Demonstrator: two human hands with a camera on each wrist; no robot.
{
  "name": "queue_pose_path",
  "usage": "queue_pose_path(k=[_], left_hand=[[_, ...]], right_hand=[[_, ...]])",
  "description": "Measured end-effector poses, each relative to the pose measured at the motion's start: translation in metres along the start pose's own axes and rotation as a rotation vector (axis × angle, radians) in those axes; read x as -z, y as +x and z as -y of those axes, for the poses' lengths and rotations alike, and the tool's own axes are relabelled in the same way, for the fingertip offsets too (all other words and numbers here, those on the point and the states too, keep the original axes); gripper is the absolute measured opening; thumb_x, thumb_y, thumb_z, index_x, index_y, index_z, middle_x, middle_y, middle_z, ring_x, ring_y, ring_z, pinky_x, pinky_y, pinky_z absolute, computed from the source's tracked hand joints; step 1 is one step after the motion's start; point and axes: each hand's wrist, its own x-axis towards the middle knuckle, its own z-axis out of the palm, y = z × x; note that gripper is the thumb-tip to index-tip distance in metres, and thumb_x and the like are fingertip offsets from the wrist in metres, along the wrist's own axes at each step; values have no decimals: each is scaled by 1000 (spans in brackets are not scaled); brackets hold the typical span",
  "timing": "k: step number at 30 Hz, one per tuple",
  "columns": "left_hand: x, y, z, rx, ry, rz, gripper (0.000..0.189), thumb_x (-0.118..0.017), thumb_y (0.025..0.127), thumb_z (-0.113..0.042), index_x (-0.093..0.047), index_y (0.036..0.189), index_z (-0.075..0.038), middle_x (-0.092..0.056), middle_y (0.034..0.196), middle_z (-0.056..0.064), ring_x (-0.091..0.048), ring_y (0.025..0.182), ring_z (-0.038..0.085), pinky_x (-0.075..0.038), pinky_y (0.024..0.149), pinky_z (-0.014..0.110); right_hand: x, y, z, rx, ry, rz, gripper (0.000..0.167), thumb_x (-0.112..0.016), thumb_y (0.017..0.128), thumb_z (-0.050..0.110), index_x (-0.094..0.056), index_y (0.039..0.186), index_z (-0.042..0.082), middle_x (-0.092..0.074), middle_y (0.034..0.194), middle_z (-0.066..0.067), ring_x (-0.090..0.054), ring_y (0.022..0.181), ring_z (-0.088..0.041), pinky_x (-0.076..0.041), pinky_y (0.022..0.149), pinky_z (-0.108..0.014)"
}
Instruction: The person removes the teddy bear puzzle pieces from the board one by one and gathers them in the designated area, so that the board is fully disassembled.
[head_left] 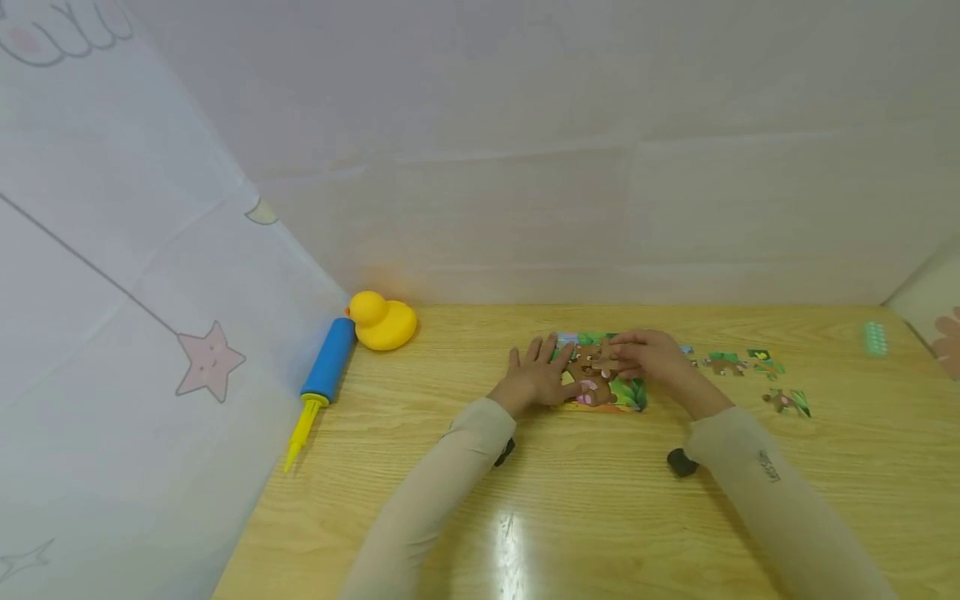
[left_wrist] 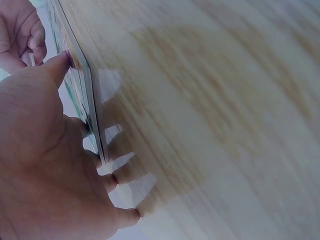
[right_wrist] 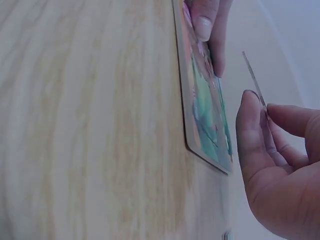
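A colourful jigsaw puzzle [head_left: 633, 398] with a brown bear picture lies flat on the wooden table. My left hand [head_left: 532, 382] rests on its left side with fingers spread; in the left wrist view the thumb touches the board's face and some fingertips reach the table. Over the puzzle's right half, my right hand [head_left: 654, 360] pinches a thin puzzle piece [right_wrist: 253, 75] between thumb and fingers. The right wrist view shows this piece edge-on, raised off the board. Its printed face is hard to make out.
Several loose puzzle pieces [head_left: 725, 364] lie right of the board. A yellow rubber duck [head_left: 384, 323] and a blue and yellow hand pump [head_left: 327, 362] are at the left by the wall sheet. A small green item [head_left: 875, 339] sits at the far right.
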Motion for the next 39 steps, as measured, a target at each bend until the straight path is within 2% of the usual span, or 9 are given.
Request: queue_pose_path(k=[4,9,19,22,25,28,34,39], left_hand=[[-1,0,0,0,-1,-9,93,-24,87,-89,8,161,-42,18,171,-5,11,160,24,2,126,62],[-3,3,1,-2,0,-14,94,-22,85,-91,10,160,-43,19,170,-4,10,160,25,2,125,63],[-5,3,2,-4,-17,-18,93,-25,86,-90,10,159,-45,19,170,-6,11,160,25,3,125,64],[-2,0,1,-11,-24,-26,92,-24,87,-90,9,160,-44,18,170,-5,11,160,25,3,125,64],[1,-3,-1,-15,-34,-25,92,-24,87,-89,10,160,-45,18,171,-5,12,159,24,4,125,65],[2,-3,-1,-17,-36,-29,91,-25,87,-89,9,159,-45,18,171,-5,13,159,24,5,125,64],[-1,2,1,-19,-10,-14,92,-25,88,-89,9,160,-43,20,170,-5,12,159,25,4,125,64],[-2,1,2,-12,-32,-18,93,-27,87,-89,8,160,-44,19,170,-5,13,159,24,5,125,64]], right_hand=[[8,-5,-2,-8,74,20,49,-52,107,20,-44,147,-6,-63,125,-7,-71,89,-6,-60,89,-29],[18,-9,-9,-13,136,28,51,-53,107,19,-42,148,-8,-66,111,7,-72,89,-3,-60,86,-24],[31,-14,-17,-13,244,42,49,-56,106,19,-45,146,-5,-68,105,13,-72,86,-4,-60,83,-23],[38,-16,-19,-1,252,51,40,-55,106,18,-51,141,-1,-69,104,15,-72,88,-4,-60,83,-23],[46,-19,-21,7,316,72,22,-55,106,16,-65,125,12,-72,104,13,-73,89,-6,-60,81,-22],[54,-22,-23,9,391,80,17,-56,105,14,-71,108,22,-74,103,9,-74,88,-8,-61,79,-22],[64,-31,-27,10,430,88,17,-57,105,14,-71,112,21,-75,107,7,-75,92,-11,-60,82,-22],[75,-39,-30,7,435,102,19,-58,104,15,-72,115,22,-76,112,8,-75,97,-12,-60,85,-24]])
